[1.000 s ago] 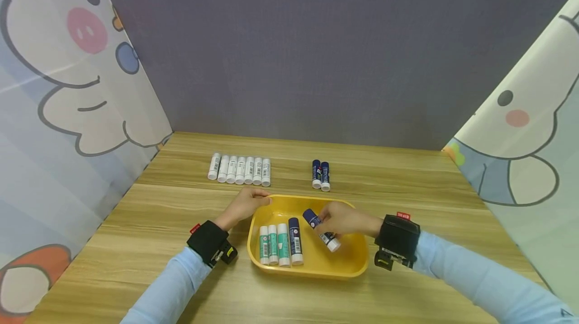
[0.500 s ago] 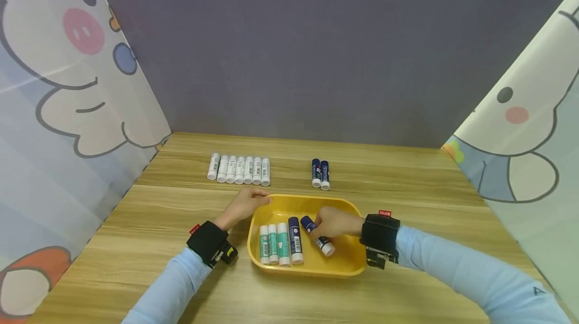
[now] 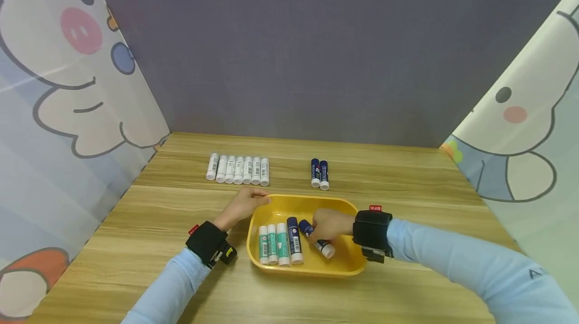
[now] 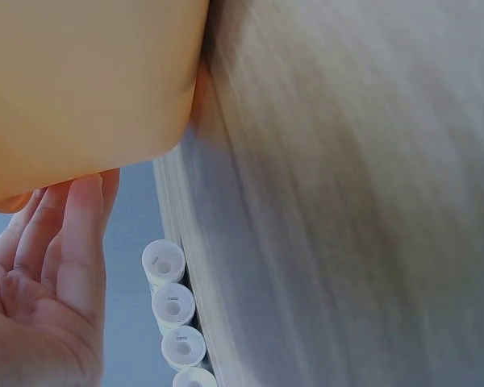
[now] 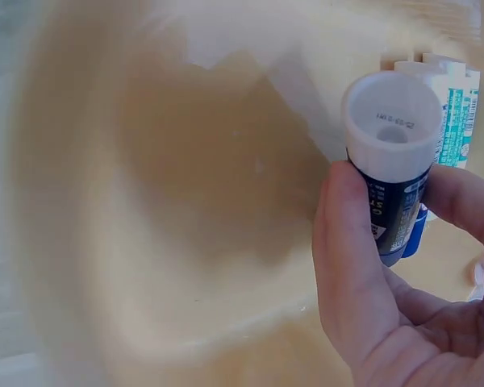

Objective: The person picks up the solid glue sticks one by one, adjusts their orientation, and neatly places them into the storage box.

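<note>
A yellow plastic tray (image 3: 346, 262) stands on the table. My left hand (image 3: 243, 205) grips its far left corner, with the fingers against the outer wall in the left wrist view and the thumb tip at the rim. Inside the tray my right hand (image 3: 330, 223) pinches a navy glue stick (image 5: 393, 137) between thumb and fingers. That stick lies slanted, its white end toward the near right. Left of it rests another navy glue stick (image 3: 294, 241), beside three green-and-white glue sticks (image 3: 282, 244) in a row; I cannot tell if the held stick touches the tray floor.
Beyond the tray, several white glue sticks (image 3: 238, 170) lie side by side on the wooden table (image 3: 181, 213) at the left. Two navy glue sticks (image 3: 319, 174) lie together behind the tray's middle. A grey partition (image 3: 289, 52) rises at the table's back edge.
My right hand has moved left and lowered the navy glue stick inside the tray, closer to the navy one lying there. The left hand stays on the tray corner.
</note>
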Motion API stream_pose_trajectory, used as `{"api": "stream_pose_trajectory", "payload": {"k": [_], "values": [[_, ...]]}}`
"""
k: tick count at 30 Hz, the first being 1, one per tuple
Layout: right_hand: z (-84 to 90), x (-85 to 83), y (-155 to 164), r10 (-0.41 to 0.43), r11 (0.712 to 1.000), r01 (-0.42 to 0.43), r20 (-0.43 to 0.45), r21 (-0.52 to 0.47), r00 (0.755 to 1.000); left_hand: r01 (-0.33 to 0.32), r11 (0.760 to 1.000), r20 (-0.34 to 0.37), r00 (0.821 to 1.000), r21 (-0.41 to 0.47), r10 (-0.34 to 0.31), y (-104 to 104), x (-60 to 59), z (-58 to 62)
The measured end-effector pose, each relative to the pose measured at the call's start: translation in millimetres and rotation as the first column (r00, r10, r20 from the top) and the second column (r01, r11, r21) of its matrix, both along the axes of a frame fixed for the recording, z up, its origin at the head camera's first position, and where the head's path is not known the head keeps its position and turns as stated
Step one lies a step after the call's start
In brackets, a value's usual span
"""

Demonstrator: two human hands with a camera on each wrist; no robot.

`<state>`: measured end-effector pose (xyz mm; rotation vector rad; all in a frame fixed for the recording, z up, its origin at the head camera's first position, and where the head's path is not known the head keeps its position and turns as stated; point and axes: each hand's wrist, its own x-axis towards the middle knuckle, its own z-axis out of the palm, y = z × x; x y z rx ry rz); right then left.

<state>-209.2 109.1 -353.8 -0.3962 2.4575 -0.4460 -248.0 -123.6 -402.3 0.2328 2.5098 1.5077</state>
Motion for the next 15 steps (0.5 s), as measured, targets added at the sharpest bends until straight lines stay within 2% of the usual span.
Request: {"api": "stream_pose_trajectory", "payload": {"k": [7, 15], "values": [[0.5, 1.0, -8.5, -0.029, 0.999, 0.029, 0.02, 0.013, 0.999, -0.003, 1.0, 0.007, 1.0, 0.01, 0.003, 0.1, -0.4, -2.6], [-6.6, -1.8, -11.0, -0.105, 0.99, 0.113, 0.093, -0.088, 0.99, -0.007, 1.0, 0.004, 1.0, 0.012, 0.007, -0.4, -1.0, -2.7]]}}
